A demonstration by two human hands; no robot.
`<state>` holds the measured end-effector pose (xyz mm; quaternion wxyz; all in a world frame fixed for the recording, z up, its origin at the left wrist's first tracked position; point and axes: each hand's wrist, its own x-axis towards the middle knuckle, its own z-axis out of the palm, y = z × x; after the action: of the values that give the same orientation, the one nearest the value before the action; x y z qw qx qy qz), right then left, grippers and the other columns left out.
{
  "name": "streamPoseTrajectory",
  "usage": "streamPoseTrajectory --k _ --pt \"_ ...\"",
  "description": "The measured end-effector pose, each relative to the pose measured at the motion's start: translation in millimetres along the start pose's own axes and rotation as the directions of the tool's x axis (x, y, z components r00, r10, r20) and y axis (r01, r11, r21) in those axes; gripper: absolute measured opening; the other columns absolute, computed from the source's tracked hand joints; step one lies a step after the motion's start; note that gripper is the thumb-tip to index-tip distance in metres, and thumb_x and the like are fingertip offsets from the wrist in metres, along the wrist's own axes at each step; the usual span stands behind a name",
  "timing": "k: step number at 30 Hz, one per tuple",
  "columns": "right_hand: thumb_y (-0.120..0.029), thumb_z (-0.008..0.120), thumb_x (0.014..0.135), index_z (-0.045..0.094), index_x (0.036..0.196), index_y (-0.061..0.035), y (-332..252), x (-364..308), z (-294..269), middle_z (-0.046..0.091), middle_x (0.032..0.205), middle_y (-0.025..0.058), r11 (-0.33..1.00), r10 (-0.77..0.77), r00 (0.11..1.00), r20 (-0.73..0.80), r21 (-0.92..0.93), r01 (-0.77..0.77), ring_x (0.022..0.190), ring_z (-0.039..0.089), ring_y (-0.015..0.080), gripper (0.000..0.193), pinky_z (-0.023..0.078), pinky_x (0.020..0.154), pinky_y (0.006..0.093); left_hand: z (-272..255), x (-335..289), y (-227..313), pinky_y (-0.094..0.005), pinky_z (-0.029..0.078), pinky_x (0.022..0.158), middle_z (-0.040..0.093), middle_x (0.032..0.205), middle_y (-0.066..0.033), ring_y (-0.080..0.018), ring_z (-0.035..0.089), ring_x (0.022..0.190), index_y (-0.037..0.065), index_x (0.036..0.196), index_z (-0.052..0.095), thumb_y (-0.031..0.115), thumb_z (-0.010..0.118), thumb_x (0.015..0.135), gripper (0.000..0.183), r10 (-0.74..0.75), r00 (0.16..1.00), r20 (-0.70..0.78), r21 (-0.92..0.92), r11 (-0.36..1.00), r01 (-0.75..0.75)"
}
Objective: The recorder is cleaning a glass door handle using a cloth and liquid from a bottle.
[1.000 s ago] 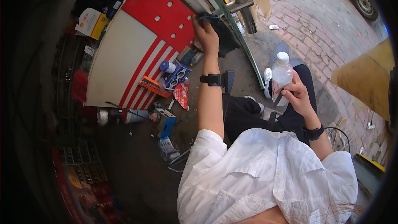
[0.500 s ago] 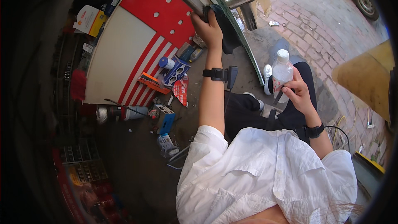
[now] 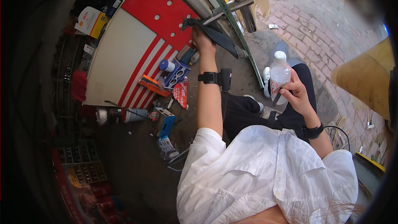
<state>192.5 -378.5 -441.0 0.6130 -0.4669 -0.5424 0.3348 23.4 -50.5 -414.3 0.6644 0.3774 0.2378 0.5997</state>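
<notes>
My left hand (image 3: 202,41) is stretched forward, closed on a dark cloth (image 3: 224,42). The cloth trails to the right from the hand toward a narrow green-edged panel (image 3: 255,68). Behind the hand stands a red and white board (image 3: 166,10) with round white dots and stripes. In my right hand (image 3: 299,95) is a clear plastic bottle (image 3: 280,72) with a white cap, held upright over my lap. A narrow dark strip (image 3: 277,98) shows by the fingers of that hand; what it belongs to, I cannot make out.
Left of my arm lie a blue box (image 3: 178,74), a blue-capped can (image 3: 166,65), an orange box (image 3: 153,85) and loose packages. Metal tubes (image 3: 240,2) rise ahead. Dark shelves with goods (image 3: 83,161) line the left. A yellowish curved object (image 3: 360,74) stands right, over brick paving.
My left hand has moved a little left and nearer, away from the metal rail, and the cloth now stretches out to its right. The right hand and bottle have barely moved.
</notes>
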Motion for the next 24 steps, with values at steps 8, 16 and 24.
streamPoseTrajectory --k 8,16,24 --pt "-0.014 0.072 0.086 0.074 0.087 -0.0049 0.8 -1.2 6.1 0.038 0.147 0.0185 1.000 0.007 1.000 0.002 0.022 -0.007 0.132 0.042 0.0301 0.010 0.032 0.108 0.0395 35.5 -26.4 6.8 -0.0335 0.045 0.091 0.060 0.112 -0.0061 -0.0194 0.057 0.102 0.005 0.116 0.056 0.028 0.044 0.103 0.030 0.086 0.992 -0.088 -0.053 0.994 -0.091" --pt "-0.014 0.072 0.085 0.074 0.087 -0.0050 3.8 0.6 13.9 0.038 0.147 0.0188 0.999 -0.004 1.000 0.017 0.033 0.003 0.131 0.043 0.0302 0.010 0.034 0.106 0.0404 39.1 4.2 20.9 -0.0351 0.042 0.094 0.060 0.120 -0.0136 -0.0241 0.056 0.108 -0.003 0.118 0.055 0.025 0.044 0.102 0.035 0.226 0.962 -0.157 0.401 0.904 -0.147" --pt "-0.015 0.072 0.086 0.073 0.086 -0.0043 10.4 3.6 16.7 0.037 0.148 0.0183 1.000 -0.011 0.998 0.057 0.019 0.010 0.130 0.044 0.0295 0.011 0.034 0.106 0.0403 21.4 26.1 48.3 -0.0341 0.045 0.088 0.067 0.102 -0.0094 -0.0223 0.061 0.093 -0.004 0.103 0.063 0.020 0.046 0.100 0.030 -0.108 0.992 0.060 0.462 0.884 0.068"
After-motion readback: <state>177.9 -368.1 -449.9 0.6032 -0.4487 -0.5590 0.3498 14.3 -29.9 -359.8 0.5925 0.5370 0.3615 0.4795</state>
